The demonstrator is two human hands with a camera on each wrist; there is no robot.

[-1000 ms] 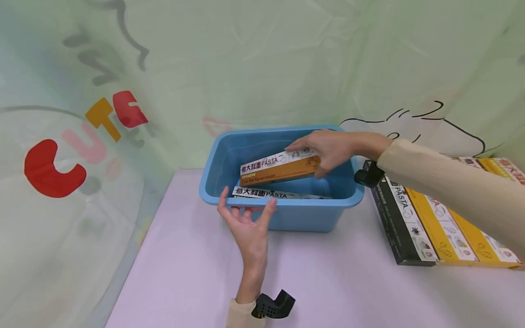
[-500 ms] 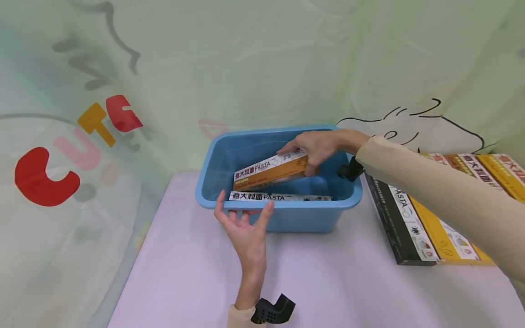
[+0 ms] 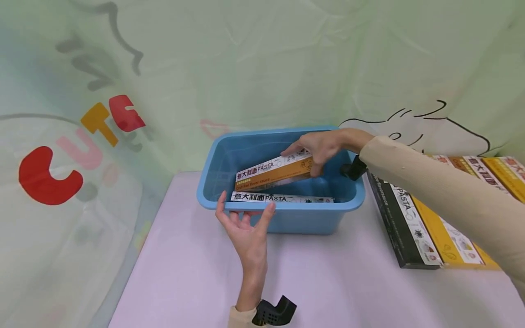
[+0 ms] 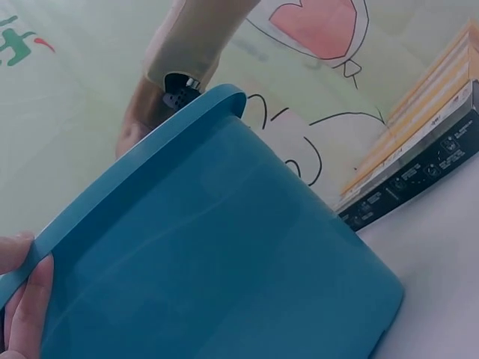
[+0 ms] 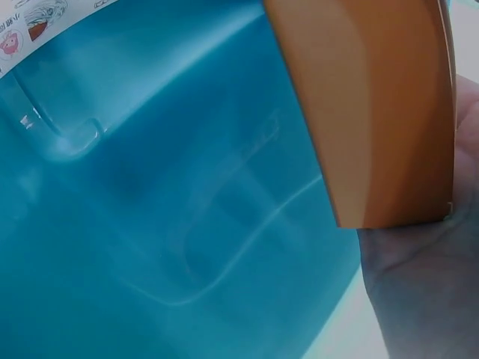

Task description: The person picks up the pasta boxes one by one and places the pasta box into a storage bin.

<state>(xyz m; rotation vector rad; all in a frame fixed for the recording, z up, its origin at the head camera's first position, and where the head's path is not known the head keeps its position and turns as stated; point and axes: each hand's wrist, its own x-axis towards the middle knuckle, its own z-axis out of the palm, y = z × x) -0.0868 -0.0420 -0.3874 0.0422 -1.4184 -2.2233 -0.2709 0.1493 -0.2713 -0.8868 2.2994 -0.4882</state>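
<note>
One sleeve (image 3: 443, 191) partly hides the boxes (image 3: 443, 234) beside the tub (image 3: 303, 221).

In the head view, the right hand (image 3: 321, 148) covers one end of the orange pasta box (image 3: 272, 175). The front rim of the blue tub (image 3: 303, 207) conceals the lower part of the white-faced box (image 3: 283, 198). The right sleeve (image 3: 434, 191) obscures part of the box row (image 3: 428, 228). In the left wrist view, the left hand (image 4: 31, 307) is cut off; fine print on the black box (image 4: 408, 179) is illegible.

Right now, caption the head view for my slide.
Left hand grips blue bin by its rim; right hand holds orange pasta box inside.
</note>
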